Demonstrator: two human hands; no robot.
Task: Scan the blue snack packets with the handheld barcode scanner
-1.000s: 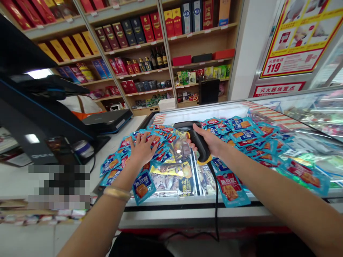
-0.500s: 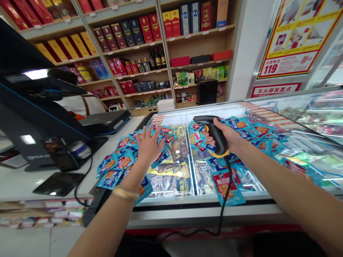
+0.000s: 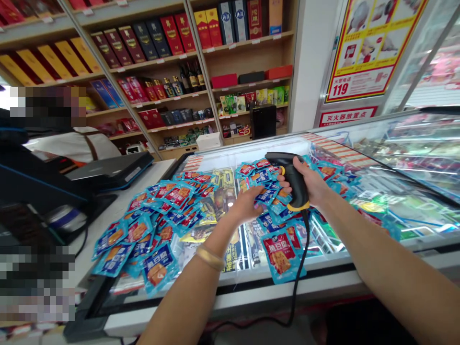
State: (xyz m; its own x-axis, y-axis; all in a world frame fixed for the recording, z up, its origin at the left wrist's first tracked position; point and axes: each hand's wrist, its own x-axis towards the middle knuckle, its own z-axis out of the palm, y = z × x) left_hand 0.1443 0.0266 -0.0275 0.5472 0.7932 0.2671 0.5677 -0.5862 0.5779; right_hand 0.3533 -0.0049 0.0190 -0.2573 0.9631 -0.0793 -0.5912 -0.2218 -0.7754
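Observation:
My right hand [image 3: 312, 182] is wrapped round the grip of a black and yellow barcode scanner [image 3: 296, 184], whose head points left above the snack packets. A cord runs down from its handle. My left hand [image 3: 246, 203], with a gold bangle on the wrist, reaches over the glass lid with thumb and fingers apart. Its fingertips are at the left edge of the right-hand pile of blue snack packets [image 3: 264, 177]; whether they touch one I cannot tell. A larger pile of the same packets [image 3: 176, 194] spreads to the left. One red-and-blue packet [image 3: 282, 254] lies near the front edge.
Beneath the piles is a glass-topped freezer [image 3: 230, 282] with bagged goods inside. To the left stand a counter with a black flat device [image 3: 111, 170] and a person in a white top [image 3: 72, 146]. Shelves of boxes and bottles [image 3: 154, 62] line the back.
My left hand has moved right, from the left pile to the right pile. The scanner stays in my right hand over the right pile. The view has turned slightly right.

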